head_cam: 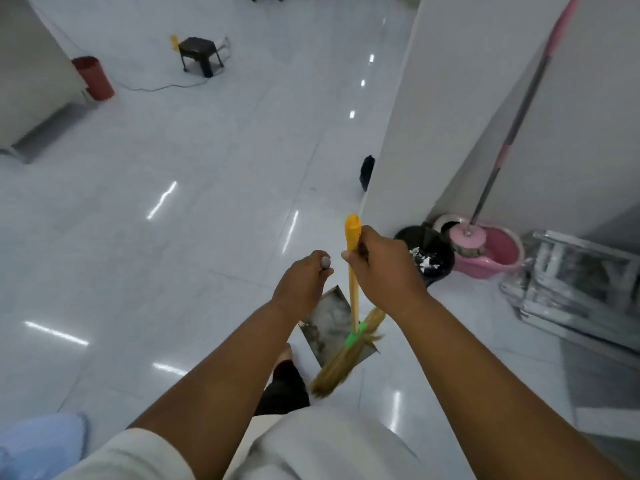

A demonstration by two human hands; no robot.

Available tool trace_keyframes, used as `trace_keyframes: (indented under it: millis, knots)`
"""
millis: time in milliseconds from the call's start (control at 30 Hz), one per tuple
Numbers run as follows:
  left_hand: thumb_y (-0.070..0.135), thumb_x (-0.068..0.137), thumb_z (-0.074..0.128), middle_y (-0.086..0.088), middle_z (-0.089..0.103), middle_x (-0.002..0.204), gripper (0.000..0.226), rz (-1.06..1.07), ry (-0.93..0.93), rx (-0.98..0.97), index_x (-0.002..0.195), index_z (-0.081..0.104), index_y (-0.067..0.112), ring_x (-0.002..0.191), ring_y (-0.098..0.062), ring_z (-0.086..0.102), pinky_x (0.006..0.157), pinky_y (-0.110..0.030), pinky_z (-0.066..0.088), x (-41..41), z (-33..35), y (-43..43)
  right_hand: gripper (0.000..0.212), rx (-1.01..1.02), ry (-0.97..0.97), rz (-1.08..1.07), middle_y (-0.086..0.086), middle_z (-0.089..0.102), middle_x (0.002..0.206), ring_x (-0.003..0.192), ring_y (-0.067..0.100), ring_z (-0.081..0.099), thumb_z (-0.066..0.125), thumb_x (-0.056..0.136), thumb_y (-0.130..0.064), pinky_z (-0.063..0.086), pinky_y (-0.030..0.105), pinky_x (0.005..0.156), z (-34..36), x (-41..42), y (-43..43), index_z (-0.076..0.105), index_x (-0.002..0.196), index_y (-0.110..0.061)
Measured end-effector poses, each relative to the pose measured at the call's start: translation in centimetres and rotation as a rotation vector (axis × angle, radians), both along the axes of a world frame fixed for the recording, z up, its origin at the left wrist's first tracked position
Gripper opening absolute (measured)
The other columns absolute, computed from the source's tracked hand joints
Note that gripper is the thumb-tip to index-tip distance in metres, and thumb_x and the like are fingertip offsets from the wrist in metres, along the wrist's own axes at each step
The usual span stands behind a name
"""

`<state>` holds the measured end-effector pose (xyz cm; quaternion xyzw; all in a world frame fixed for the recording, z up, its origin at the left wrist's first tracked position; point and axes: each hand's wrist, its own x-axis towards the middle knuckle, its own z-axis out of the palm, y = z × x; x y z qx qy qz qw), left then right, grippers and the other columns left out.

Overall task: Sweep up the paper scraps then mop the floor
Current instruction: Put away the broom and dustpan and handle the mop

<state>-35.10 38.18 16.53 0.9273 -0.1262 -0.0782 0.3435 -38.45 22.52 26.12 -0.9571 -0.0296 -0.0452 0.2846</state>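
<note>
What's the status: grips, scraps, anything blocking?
Left grip holds dustpan handle, right grip holds broom. Scraps in black bin. Mop in pink bucket, untouched. Nothing seen blocking.

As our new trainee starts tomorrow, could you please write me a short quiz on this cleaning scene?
1. True or false: the right hand grips the mop.
2. Where are paper scraps visible? A. in the black bin B. in the pink bucket C. on the stool
3. Fill in: the left hand holds the handle of the metal ____.

Key
1. False: it grips the yellow broom.
2. A.
3. dustpan.
</note>
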Motion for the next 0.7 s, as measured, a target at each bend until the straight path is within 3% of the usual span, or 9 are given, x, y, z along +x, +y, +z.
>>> trace_keyframes:
  millis: [267,467,600,700]
  knots:
    - [0.031,0.102,0.048,-0.008,0.07,0.1,0.016,-0.237,0.048,0.023,0.11,0.054,0.019,0.089,-0.03,0.065,0.08,-0.041,0.055,11.6,-1.5,-9.0,0.017,0.039,0.032,-0.264,0.0,0.065,0.074,0.068,0.017,0.062,0.063,0.092,-0.031,0.053,0.04,0.064,-1.5,7.5,-8.2,0.059,0.092,-0.015]
    - [0.027,0.101,0.048,-0.005,0.07,0.102,0.012,-0.349,0.104,0.004,0.108,0.055,0.019,0.091,-0.027,0.066,0.079,-0.035,0.053,19.9,-2.1,-12.9,0.016,0.052,0.076,-0.403,0.0,0.069,0.078,0.074,0.016,0.066,0.063,0.091,-0.031,0.055,0.038,0.072,-2.1,13.9,-11.6,0.061,0.096,-0.016]
    - [0.022,0.1,0.048,0.006,0.061,0.084,0.01,-0.392,0.157,-0.017,0.093,0.046,0.03,0.083,-0.022,0.063,0.065,-0.024,0.044,24.7,-2.8,-15.3,0.013,0.048,0.076,-0.456,-0.001,0.068,0.075,0.071,0.016,0.064,0.064,0.091,-0.03,0.054,0.037,0.069,-3.1,18.0,-13.3,0.06,0.094,-0.017]
    - [0.02,0.1,0.049,0.006,0.061,0.088,0.014,-0.407,0.202,-0.038,0.093,0.045,0.032,0.086,-0.018,0.063,0.071,-0.024,0.048,26.9,-3.2,-17.0,0.013,0.068,0.105,-0.483,0.001,0.068,0.078,0.074,0.018,0.065,0.064,0.091,-0.029,0.054,0.037,0.07,-4.1,20.2,-14.9,0.06,0.094,-0.017]
